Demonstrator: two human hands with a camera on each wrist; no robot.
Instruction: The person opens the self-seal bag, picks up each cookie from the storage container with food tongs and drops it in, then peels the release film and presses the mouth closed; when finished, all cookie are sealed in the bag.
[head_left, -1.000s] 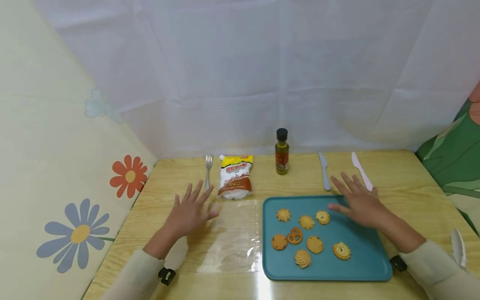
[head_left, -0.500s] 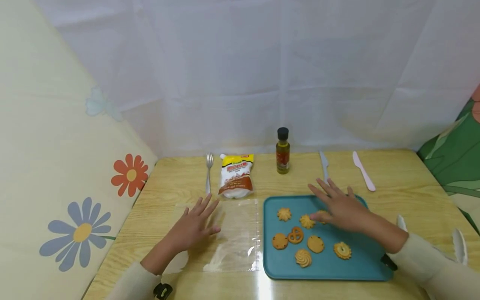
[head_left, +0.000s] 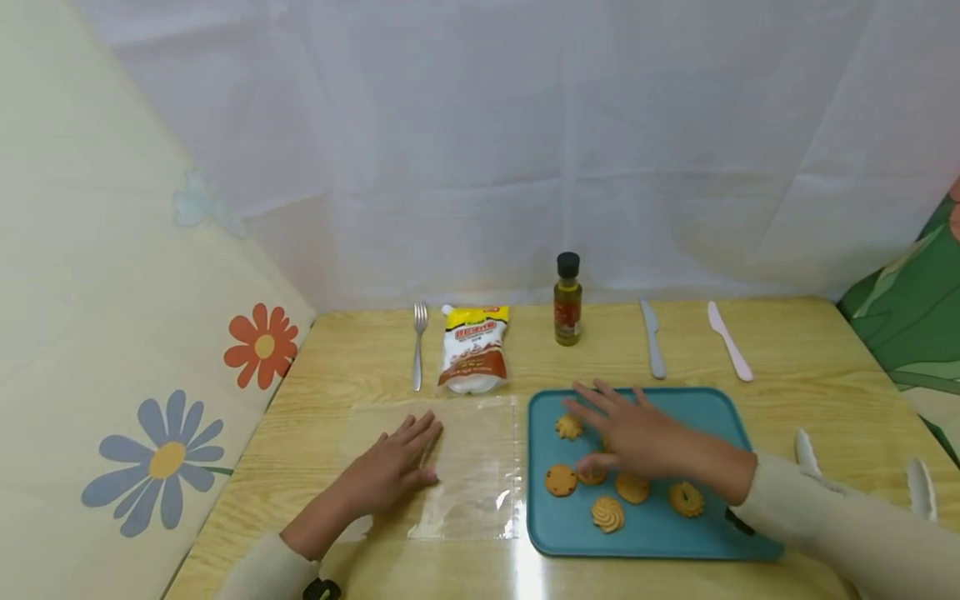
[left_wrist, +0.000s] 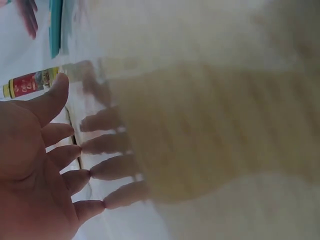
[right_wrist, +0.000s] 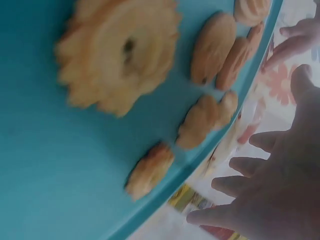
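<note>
A light wooden table (head_left: pixel 810 400) carries everything. Along its far edge lie a fork (head_left: pixel 417 348), a white pouch (head_left: pixel 472 349), a small upright bottle (head_left: pixel 567 301), a grey knife (head_left: pixel 652 339) and a pink knife (head_left: pixel 729 341). Toward the near edge, a clear plastic sheet (head_left: pixel 472 467) lies flat left of centre, just beside a teal tray (head_left: pixel 705 417) right of centre.

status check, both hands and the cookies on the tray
Left hand open, flat on clear bag. Right hand open over teal tray, thumb near pretzel cookie. Nothing blocking.
</note>
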